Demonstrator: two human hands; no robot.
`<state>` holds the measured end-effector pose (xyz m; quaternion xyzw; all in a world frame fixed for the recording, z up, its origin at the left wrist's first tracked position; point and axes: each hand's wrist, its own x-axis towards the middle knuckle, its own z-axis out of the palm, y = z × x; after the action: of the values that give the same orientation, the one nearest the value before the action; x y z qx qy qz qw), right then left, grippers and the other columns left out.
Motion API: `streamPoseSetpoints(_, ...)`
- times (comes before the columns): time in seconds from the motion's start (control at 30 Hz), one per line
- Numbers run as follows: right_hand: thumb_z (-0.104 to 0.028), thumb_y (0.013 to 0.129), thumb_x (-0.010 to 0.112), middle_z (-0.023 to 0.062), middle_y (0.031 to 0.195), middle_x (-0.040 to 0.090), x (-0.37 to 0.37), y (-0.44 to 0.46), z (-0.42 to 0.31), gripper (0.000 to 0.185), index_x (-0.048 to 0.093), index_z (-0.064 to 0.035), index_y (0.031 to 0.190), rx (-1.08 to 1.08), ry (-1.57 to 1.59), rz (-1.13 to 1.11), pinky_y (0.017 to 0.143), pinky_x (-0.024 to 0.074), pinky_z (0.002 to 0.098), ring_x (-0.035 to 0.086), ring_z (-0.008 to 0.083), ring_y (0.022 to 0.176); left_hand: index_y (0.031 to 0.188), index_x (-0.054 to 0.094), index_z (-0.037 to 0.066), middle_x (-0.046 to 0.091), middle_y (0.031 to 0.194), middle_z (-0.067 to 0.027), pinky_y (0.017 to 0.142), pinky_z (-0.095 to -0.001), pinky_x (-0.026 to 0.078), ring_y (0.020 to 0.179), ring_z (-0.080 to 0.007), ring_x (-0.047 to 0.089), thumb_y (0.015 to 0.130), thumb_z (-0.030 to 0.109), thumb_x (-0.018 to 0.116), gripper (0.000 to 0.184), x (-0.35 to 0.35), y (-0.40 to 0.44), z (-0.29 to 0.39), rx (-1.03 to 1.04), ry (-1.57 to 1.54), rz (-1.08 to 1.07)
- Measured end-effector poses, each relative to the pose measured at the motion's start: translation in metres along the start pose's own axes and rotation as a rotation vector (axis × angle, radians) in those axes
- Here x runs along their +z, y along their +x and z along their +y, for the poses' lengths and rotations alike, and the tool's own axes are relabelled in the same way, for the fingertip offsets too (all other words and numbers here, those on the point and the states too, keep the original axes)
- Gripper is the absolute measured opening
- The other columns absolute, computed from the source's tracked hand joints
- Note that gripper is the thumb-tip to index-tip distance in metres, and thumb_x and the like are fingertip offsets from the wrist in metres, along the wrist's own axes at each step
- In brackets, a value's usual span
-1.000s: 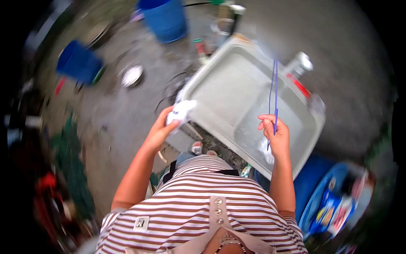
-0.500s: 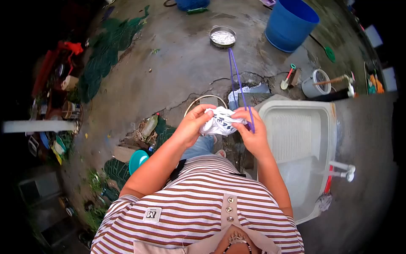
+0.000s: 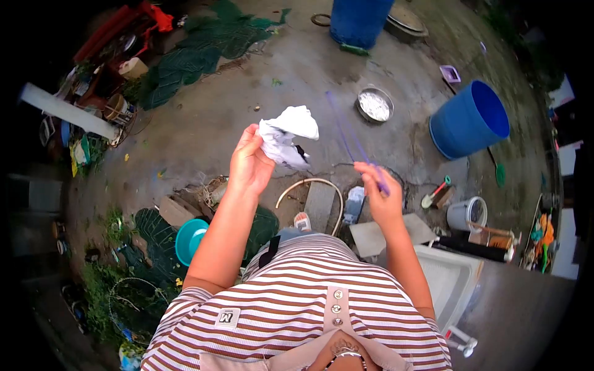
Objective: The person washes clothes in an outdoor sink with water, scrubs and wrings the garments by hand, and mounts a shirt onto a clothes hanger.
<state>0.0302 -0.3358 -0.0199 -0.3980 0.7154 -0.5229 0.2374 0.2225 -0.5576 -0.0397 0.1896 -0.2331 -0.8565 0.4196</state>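
My left hand point(image 3: 250, 164) is raised at the left of centre, its fingers closed on the edge of a bunched white cloth point(image 3: 288, 127) with dark markings. The cloth hangs out to the right of the hand, partly folded over itself. My right hand point(image 3: 382, 195) is closed round one end of a thin purple clothes hanger point(image 3: 346, 133), seen nearly edge-on and smeared by motion. The hanger points up and away from me, apart from the cloth.
A metal basin point(image 3: 375, 105) with whitish contents sits on the wet concrete. Beyond stand a blue barrel point(image 3: 461, 127) and a white bucket point(image 3: 464, 215). A washing sink point(image 3: 442, 278) is at my right, a teal basin point(image 3: 190, 238) at my left, a curved hose point(image 3: 339, 207) by my feet.
My hands have moved apart: the left carries the cloth left and upward, the right holds the purple hanger alone. My view has turned, so the sink now lies lower right.
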Motion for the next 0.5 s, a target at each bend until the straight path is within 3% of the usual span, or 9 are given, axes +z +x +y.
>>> streamPoseSetpoints(0.03,-0.006,0.093,0.062,0.0093,0.106,0.071,0.006,0.015,-0.006,0.021,0.070,-0.0032,0.112,-0.009,0.060,0.025,0.075,0.0503,0.0295,0.061,0.0160,0.080,0.126,0.054,0.008,0.062,0.122,-0.0098,0.104,-0.0436,0.045,0.116,-0.0250,0.060,0.097,0.008,0.052,0.029,0.003,0.005,0.009,-0.028,-0.078,0.021)
streamPoseSetpoints(0.13,-0.009,0.092,0.065,0.0064,0.097,0.068,0.050,0.066,-0.035,0.022,0.069,-0.0025,0.112,-0.135,0.091,0.008,0.070,0.0487,0.0278,0.058,0.0119,0.074,0.136,0.048,0.004,0.058,0.131,-0.0147,0.110,-0.0488,0.042,0.124,-0.0295,0.056,0.097,0.008,0.049,0.040,0.011,0.015,0.026,-0.104,-0.199,-0.016)
streamPoseSetpoints(0.2,-0.011,0.091,0.067,0.0047,0.092,0.066,0.079,0.094,-0.042,0.024,0.068,-0.0021,0.113,-0.242,0.067,-0.025,0.069,0.0480,0.0270,0.057,0.0102,0.072,0.136,0.048,0.001,0.058,0.129,-0.0166,0.109,-0.0504,0.043,0.121,-0.0312,0.057,0.096,0.004,0.048,0.040,0.007,0.025,0.035,-0.115,-0.256,0.056)
streamPoseSetpoints(0.27,-0.013,0.088,0.070,0.0012,0.084,0.062,0.107,0.124,-0.027,0.031,0.064,-0.0012,0.116,-0.206,0.099,-0.377,0.068,0.0475,0.0257,0.057,0.0090,0.073,0.133,0.050,0.001,0.059,0.129,-0.0174,0.107,-0.0497,0.046,0.120,-0.0318,0.058,0.095,0.002,0.047,0.038,-0.005,0.041,0.042,-0.095,-0.302,-0.022)
streamPoseSetpoints(0.33,-0.014,0.090,0.068,-0.0019,0.080,0.059,0.115,0.147,-0.022,0.024,0.063,-0.0029,0.110,-0.119,0.175,-0.447,0.064,0.0452,0.0249,0.055,0.0081,0.070,0.132,0.050,0.000,0.059,0.130,-0.0166,0.104,-0.0481,0.049,0.118,-0.0303,0.060,0.095,-0.001,0.042,0.038,-0.012,0.054,0.058,-0.046,-0.342,-0.038)
streamPoseSetpoints(0.4,-0.016,0.093,0.064,-0.0044,0.076,0.056,0.115,0.170,-0.022,0.012,0.063,-0.0075,0.100,0.222,0.537,-0.478,0.060,0.0409,0.0229,0.050,0.0059,0.066,0.130,0.052,0.000,0.061,0.127,-0.0160,0.104,-0.0477,0.049,0.117,-0.0297,0.060,0.096,0.000,0.044,0.035,-0.016,0.065,0.075,0.043,-0.252,0.163)
streamPoseSetpoints(0.43,-0.016,0.095,0.060,-0.0067,0.075,0.053,0.113,0.180,-0.031,0.005,0.060,-0.0114,0.093,0.259,0.695,-0.493,0.055,0.0348,0.0196,0.046,0.0029,0.063,0.125,0.056,0.000,0.063,0.125,-0.0146,0.104,-0.0473,0.050,0.116,-0.0289,0.061,0.098,0.006,0.047,0.029,-0.017,0.070,0.082,0.049,-0.144,0.231)
streamPoseSetpoints(0.5,-0.016,0.096,0.055,-0.0042,0.075,0.053,0.113,0.213,-0.028,0.006,0.056,-0.0095,0.096,0.301,0.915,-0.465,0.048,0.0338,0.0178,0.046,0.0028,0.061,0.119,0.060,0.001,0.067,0.118,-0.0126,0.096,-0.0443,0.055,0.108,-0.0265,0.066,0.099,0.014,0.052,0.025,-0.047,0.097,0.086,0.082,-0.087,0.306)
